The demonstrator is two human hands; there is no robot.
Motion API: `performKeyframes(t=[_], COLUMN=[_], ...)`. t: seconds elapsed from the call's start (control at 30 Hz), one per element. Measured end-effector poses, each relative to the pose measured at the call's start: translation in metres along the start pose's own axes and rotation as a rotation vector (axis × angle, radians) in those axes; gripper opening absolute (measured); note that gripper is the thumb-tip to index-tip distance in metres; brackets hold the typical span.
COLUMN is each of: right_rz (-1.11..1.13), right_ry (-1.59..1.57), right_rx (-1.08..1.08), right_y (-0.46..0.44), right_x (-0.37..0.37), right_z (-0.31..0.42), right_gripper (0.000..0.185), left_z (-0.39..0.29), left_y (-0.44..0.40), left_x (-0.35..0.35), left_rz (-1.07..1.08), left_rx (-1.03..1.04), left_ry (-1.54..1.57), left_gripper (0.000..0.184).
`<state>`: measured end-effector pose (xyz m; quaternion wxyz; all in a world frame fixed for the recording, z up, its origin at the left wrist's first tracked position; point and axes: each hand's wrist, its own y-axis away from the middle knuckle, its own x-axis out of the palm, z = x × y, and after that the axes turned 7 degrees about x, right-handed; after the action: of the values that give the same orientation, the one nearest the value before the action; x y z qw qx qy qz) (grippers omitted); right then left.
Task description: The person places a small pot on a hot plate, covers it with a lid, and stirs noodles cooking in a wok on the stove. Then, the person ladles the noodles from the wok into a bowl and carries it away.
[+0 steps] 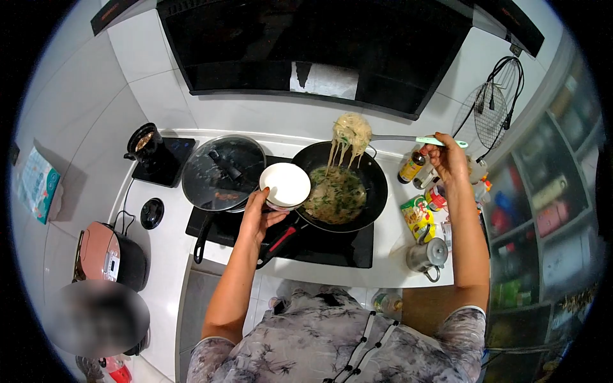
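My left hand (258,216) grips a white bowl (285,184) by its side, beside the left rim of the wok. Nothing shows inside the bowl. In my right hand (449,159) is the pale green and white handle of a spatula (408,138), its grey shaft reaching left over the wok. A clump of noodles (352,131) with green bits covers the tool's head, and strands hang down toward the pan. The black wok (378,198) stands on the cooktop and holds more noodles with chopped greens in broth.
Left of the wok sits a lidded pan (223,167). A sauce bottle (412,167), a yellow packet (418,217) and a metal pot (429,255) stand at the right. A rice cooker (108,255) and a small black pot (142,145) are at the left. The range hood (313,51) overhangs the back.
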<state>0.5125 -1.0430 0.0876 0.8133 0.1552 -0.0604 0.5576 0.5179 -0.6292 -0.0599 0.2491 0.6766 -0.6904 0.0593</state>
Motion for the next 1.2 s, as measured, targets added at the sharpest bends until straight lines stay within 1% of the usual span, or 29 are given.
performKeyframes(t=[0.13, 0.27, 0.33, 0.43, 0.47, 0.53, 0.67, 0.73, 0.77, 0.87, 0.93, 0.97, 1.03, 1.07, 1.13, 1.2], right_rz=[-0.044, -0.037, -0.04, -0.13, -0.13, -0.081, -0.094, -0.095, -0.096, -0.113, -0.104, -0.093, -0.095, -0.096, -0.095, -0.09], right_ry=[0.001, 0.019, 0.022, 0.03, 0.029, 0.049, 0.065, 0.053, 0.042, 0.045, 0.042, 0.039, 0.05, 0.061, 0.084, 0.04], right_rx=[-0.026, 0.008, 0.021, 0.062, 0.062, 0.078, 0.108, 0.109, 0.109, 0.099, 0.114, 0.13, 0.104, 0.079, 0.072, 0.063], right_y=[0.009, 0.003, 0.003, 0.005, 0.004, 0.0, -0.002, 0.0, 0.0, -0.002, -0.003, -0.002, 0.003, 0.007, 0.008, 0.008], right_x=[0.006, 0.0, -0.001, -0.002, -0.004, -0.012, -0.018, -0.018, -0.018, -0.02, -0.023, -0.023, -0.016, -0.012, -0.01, -0.009], right_z=[0.009, 0.002, -0.005, -0.016, -0.019, -0.026, -0.034, -0.038, -0.039, -0.041, -0.037, -0.035, -0.026, -0.02, -0.007, 0.005], right_gripper=[0.019, 0.02, 0.02, 0.019, 0.019, 0.02, 0.022, 0.023, 0.023, 0.026, 0.025, 0.025, 0.024, 0.023, 0.02, 0.019], left_z=[-0.003, 0.0, 0.002, 0.0, 0.0, -0.002, -0.004, -0.004, -0.004, -0.004, -0.005, -0.005, -0.005, -0.004, 0.001, 0.006], left_y=[0.004, 0.0, -0.004, -0.004, -0.004, -0.004, -0.003, -0.002, -0.003, -0.006, -0.01, -0.012, -0.015, -0.018, -0.03, -0.039], left_x=[0.006, 0.005, 0.002, 0.003, 0.005, 0.007, 0.009, 0.011, 0.011, 0.013, 0.015, 0.016, 0.019, 0.02, 0.02, 0.022], left_rz=[-0.002, 0.008, 0.095, 0.13, 0.129, 0.133, 0.138, 0.124, 0.124, 0.128, 0.056, 0.057, 0.034, 0.036, 0.044, 0.07], left_rx=[0.026, 0.052, 0.065, 0.091, 0.091, 0.136, 0.14, 0.177, 0.176, 0.165, 0.088, 0.089, 0.044, 0.044, 0.005, -0.03], left_ry=[-0.005, -0.027, 0.019, 0.02, 0.019, 0.006, -0.022, 0.017, 0.016, 0.048, 0.0, 0.0, -0.053, -0.052, -0.157, -0.199], left_gripper=[0.053, 0.054, 0.056, 0.057, 0.057, 0.056, 0.054, 0.046, 0.046, 0.045, 0.048, 0.048, 0.054, 0.054, 0.061, 0.057])
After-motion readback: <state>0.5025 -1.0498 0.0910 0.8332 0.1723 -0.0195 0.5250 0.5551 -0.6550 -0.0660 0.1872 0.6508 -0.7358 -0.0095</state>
